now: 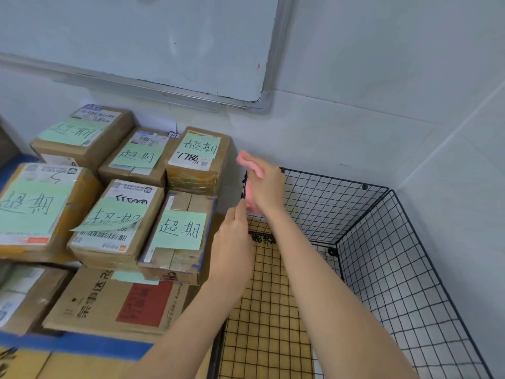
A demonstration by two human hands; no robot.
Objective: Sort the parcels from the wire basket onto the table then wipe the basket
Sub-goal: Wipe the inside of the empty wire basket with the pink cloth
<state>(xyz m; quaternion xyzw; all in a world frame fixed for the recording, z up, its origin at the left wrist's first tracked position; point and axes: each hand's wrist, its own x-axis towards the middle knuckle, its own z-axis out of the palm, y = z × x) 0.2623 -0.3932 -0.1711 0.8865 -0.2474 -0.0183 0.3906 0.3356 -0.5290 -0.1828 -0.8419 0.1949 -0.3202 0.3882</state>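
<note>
A black wire basket (pixel 382 242) stands at the right, with no parcels showing inside it and a yellowish cardboard sheet (pixel 267 310) showing under its mesh floor. My right hand (pixel 266 187) holds a pink cloth (pixel 250 164) against the top of the basket's left wall, near its far corner. My left hand (pixel 232 242) grips that same left wall lower down, fingers curled round the wire. Several brown cardboard parcels (pixel 120 222) with green handwritten notes lie stacked on the table (pixel 71 344) to the left.
A whiteboard (pixel 136 36) hangs on the tiled wall above the parcels. The basket sits in the room's corner, walls close behind and to its right. A large printed carton (pixel 117 302) lies under the smaller parcels, at the table's blue edge.
</note>
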